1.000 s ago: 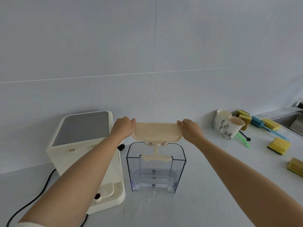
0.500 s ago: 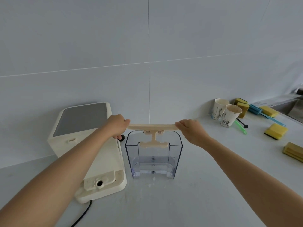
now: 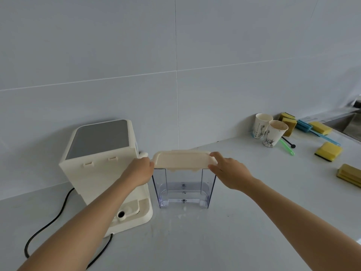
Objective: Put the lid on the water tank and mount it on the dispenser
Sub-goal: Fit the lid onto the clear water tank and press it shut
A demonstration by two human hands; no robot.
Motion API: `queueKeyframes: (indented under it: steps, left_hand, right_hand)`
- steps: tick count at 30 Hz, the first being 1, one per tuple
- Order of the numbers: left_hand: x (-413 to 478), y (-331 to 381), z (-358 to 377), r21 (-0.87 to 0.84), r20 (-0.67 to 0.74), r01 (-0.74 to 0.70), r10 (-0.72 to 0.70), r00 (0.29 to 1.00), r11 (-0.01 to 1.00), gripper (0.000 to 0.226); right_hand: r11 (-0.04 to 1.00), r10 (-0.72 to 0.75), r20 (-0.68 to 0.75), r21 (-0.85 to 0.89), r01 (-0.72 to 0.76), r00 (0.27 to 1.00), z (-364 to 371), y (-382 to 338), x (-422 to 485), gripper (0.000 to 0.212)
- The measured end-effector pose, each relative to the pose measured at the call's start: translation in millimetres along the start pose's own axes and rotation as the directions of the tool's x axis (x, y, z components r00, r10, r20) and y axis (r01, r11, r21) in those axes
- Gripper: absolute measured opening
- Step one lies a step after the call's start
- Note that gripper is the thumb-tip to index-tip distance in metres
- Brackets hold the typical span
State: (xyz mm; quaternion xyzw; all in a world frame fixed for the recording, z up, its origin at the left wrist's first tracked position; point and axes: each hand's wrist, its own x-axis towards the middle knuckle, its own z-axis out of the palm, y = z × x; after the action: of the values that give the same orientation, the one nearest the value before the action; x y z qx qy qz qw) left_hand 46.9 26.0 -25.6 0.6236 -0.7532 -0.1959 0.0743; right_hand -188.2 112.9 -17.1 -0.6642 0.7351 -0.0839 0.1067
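Note:
A clear plastic water tank (image 3: 183, 189) stands upright on the white counter, just right of the cream dispenser (image 3: 101, 165). A cream lid (image 3: 182, 159) lies across the tank's top rim, its near edge slightly lifted. My left hand (image 3: 139, 170) grips the lid's left end. My right hand (image 3: 228, 170) grips its right end, thumb on top. The dispenser's low base with a round port (image 3: 121, 214) shows beside my left forearm.
A black power cord (image 3: 48, 222) runs from the dispenser across the counter at left. Two paper cups (image 3: 268, 130) stand at the back right, with several yellow sponges (image 3: 328, 151) and coloured brushes (image 3: 316, 133) near a sink (image 3: 349, 122). A tiled wall is behind.
The lid has come down from above the tank onto its rim, and its hanging stem has gone inside. Both hands lowered with it.

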Motion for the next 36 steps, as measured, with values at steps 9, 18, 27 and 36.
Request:
queueKeyframes:
  steps: [9, 18, 27, 36]
  left_hand:
    - [-18, 13, 3, -0.593, -0.021, 0.075, -0.109, 0.994, 0.802, 0.01]
    - [-25, 28, 28, -0.896, 0.357, 0.406, -0.247, 0.901, 0.183, 0.08]
    - [-14, 37, 40, -0.871, 0.483, 0.49, -0.252, 0.839, -0.038, 0.075]
    - [-4, 43, 43, -0.924, 0.378, 0.379, -0.293, 0.878, -0.056, 0.063]
  right_hand:
    - [0.991, 0.025, -0.067, 0.136, -0.016, 0.997, -7, 0, 12, 0.055]
    - [0.678, 0.227, 0.113, 0.695, -0.24, 0.967, -9, -12, 50, 0.07]
    - [0.642, 0.237, 0.207, 0.7, -0.313, 0.949, 7, -17, 55, 0.059]
    - [0.731, 0.235, 0.227, 0.6, -0.326, 0.945, 6, -18, 51, 0.029]
